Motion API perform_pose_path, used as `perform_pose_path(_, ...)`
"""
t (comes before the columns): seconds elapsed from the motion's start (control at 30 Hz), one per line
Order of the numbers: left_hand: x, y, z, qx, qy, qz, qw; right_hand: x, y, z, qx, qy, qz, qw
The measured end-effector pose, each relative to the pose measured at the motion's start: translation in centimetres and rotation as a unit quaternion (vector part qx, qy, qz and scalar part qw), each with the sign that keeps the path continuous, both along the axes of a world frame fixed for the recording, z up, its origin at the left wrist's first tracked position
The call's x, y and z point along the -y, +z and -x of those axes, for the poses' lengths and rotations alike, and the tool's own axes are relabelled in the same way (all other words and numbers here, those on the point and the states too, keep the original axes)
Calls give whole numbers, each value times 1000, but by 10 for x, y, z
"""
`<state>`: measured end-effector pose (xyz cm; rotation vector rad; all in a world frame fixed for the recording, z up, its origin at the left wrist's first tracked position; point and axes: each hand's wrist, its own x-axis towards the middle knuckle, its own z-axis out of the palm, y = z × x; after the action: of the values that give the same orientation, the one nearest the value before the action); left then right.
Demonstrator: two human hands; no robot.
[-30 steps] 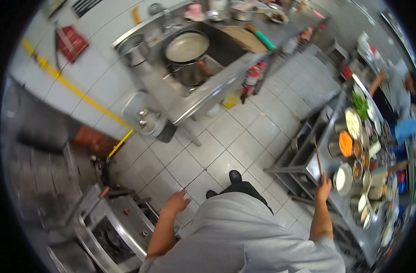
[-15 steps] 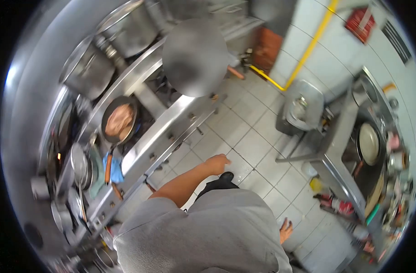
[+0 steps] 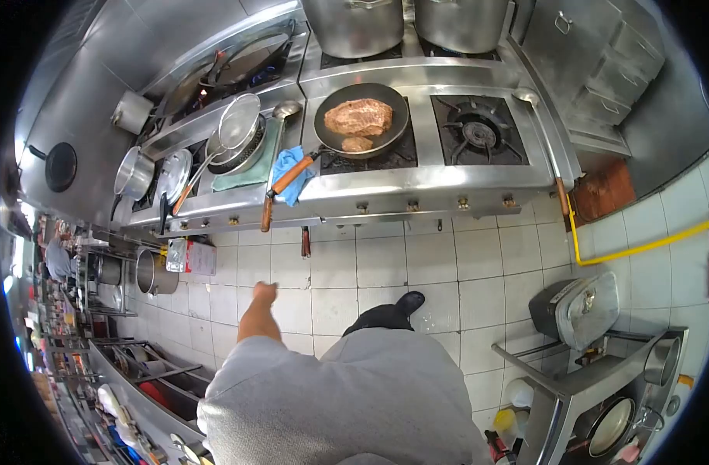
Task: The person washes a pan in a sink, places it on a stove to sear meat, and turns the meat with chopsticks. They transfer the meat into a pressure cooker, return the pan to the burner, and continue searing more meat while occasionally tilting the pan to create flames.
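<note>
My left hand [image 3: 265, 292] hangs low over the tiled floor, in front of the stove and holding nothing that I can see. Its fingers are too foreshortened to make out. My right hand is out of view. Nearest ahead, a black frying pan [image 3: 388, 142] sits on a burner with one large piece of browned meat [image 3: 358, 116] and a smaller piece in it. The pan's wooden handle [image 3: 294, 171] points toward me across a crumpled blue cloth [image 3: 296, 187] at the stove's front.
Right of the pan is a bare burner [image 3: 478, 136], then a long-handled ladle [image 3: 526, 96]. Two large pots [image 3: 354, 31] stand behind. A strainer [image 3: 239, 122] and a saucepan [image 3: 134, 172] are at left. A grey bin [image 3: 591, 314] and a metal sink unit [image 3: 552, 386] stand at right.
My view has swung left, so the stove now lies straight ahead instead of at the left. My left arm has moved back toward my left side. My right hand has left the view.
</note>
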<state>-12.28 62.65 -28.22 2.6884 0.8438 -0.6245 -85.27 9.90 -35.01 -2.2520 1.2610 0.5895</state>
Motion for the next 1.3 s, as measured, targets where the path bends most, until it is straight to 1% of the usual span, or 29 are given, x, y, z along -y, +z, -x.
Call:
perform_pose_path(0.03,-12,24,-5,5,-26,-82,996,4,-15,-10,44,87,25,995)
perform_pose_path(0.07,-24,43,-20,19,37,-99,994,9,-22,-24,88,144,52,984)
perform_pose_path(0.1,-19,66,-29,110,42,-102,988,9,-31,-39,133,171,69,974)
perform_pose_path(0.17,-5,89,-71,177,30,-37,983,17,27,-140,71,-131,-20,989)
perform_pose_path(0.23,12,87,-122,244,20,31,969,32,52,-188,91,-108,-77,987)
perform_pose_path(0.3,34,65,-167,255,-160,6,954,41,95,-249,62,-64,-66,994)
perform_pose_path(0.33,45,65,-176,247,-177,14,953,45,97,-262,76,-65,-57,993)
perform_pose_path(0.4,70,73,-202,158,-218,149,951,57,112,-282,79,-77,-45,993)
perform_pose_path(0.47,66,51,-215,204,-322,51,923,62,129,-294,69,-118,-34,990)
perform_pose_path(0.5,96,80,-196,207,-174,-53,961,62,136,-295,82,-155,-31,984)
perform_pose_path(0.53,138,117,-159,342,-126,-174,915,61,140,-292,96,-194,-27,976)
perform_pose_path(0.57,104,64,-157,458,-164,-289,825,57,143,-288,99,-229,-17,968)
perform_pose_path(0.6,126,91,-127,489,-164,-243,821,50,143,-279,100,-238,-12,966)
perform_pose_path(0.67,108,12,-91,557,-210,-219,773,27,136,-248,99,-315,12,944)
perform_pose_path(0.7,74,-54,-79,472,-314,-202,799,11,120,-226,67,-311,-5,948)
perform_pose_path(0.73,94,-72,-66,381,-418,-195,802,-12,109,-204,37,-307,-28,951)
perform_pose_path(0.77,135,-92,-47,287,-515,-200,782,-39,106,-187,37,-368,-17,929)
perform_pose_path(0.8,187,-115,-37,65,-581,-114,803,-64,105,-174,-27,-401,-53,914)
perform_pose_path(0.83,239,-142,-27,-94,-621,-43,777,-85,101,-166,-86,-423,-95,897)
perform_pose_path(0.87,294,-164,-22,-191,-637,13,747,-119,84,-148,-108,-392,-62,911)
perform_pose_path(0.9,350,-182,-26,-244,-653,50,715,-152,70,-132,-107,-420,-61,899)
perform_pose_path(0.93,408,-200,-28,-255,-684,83,679,-185,60,-118,-133,-351,-85,923)
perform_pose_path(0.97,472,-214,-34,-226,-729,117,635,-212,58,-114,-159,-275,-113,941)
perform_pose_path(1.0,527,-228,-43,-87,-816,160,549,-237,66,-122,-162,-292,-118,935)
perform_pose_path(1.03,600,-218,-45,-91,-808,174,555,-264,76,-128,-159,-351,-136,913)
perform_pose_path(1.13,786,-129,-18,-208,-561,364,714,-329,78,-153,-139,-438,-188,868)
perform_pose_path(1.2,860,-55,27,-246,-453,463,721,-375,57,-167,-120,-459,-220,852)
perform_pose_path(1.23,879,-22,55,-188,-447,552,678,-395,41,-177,-142,-482,-224,835)
perform_pose_path(1.3,892,40,125,-240,-473,544,650,-397,28,-180,-156,-507,-231,815)
